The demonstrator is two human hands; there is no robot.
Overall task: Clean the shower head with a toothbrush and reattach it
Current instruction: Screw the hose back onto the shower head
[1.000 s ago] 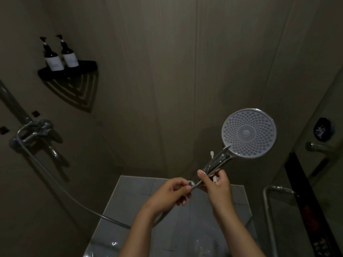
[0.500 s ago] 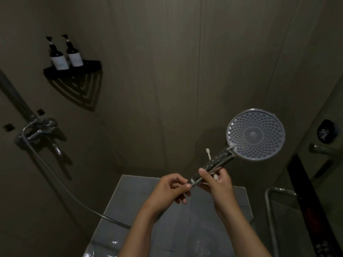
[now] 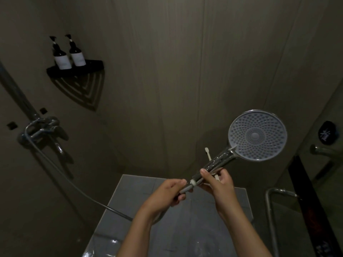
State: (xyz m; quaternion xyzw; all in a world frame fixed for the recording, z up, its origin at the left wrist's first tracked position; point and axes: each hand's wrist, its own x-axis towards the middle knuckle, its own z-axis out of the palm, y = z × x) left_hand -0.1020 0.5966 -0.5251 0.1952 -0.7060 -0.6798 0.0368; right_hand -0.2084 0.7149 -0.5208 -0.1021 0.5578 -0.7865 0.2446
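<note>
1. Head view, lower centre of the frame: my right hand wraps the chrome handle of the shower head. The thumb lies across the top and the fingers curl underneath.
2. The round spray face sits at middle right, tilted up toward me, with its rows of nozzles all showing.
3. The toothbrush is tucked in that same hand behind the handle. Its pale tip pokes up just left of the handle, and the bristles touch nothing.
4. My left hand pinches the hose connector between thumb and curled fingers, right at the bottom end of the handle, where a white ring shows.
5. Connector and handle end touch. I cannot tell whether the thread has caught or how far it is turned on.
6. The hose runs from my left hand out to the mixer tap at middle left.
7. Progress, as I judge it: with the brush parked and both hands at the joint, the scrubbing looks finished and I am on the reattaching step. The light is too dim to say how clean the nozzles are.
8. Left to do: tighten the connector fully, hang the shower head back on its mount, which I cannot see, and put the toothbrush down.
9. Upper left, a black corner shelf carries 2 dark bottles.
</note>
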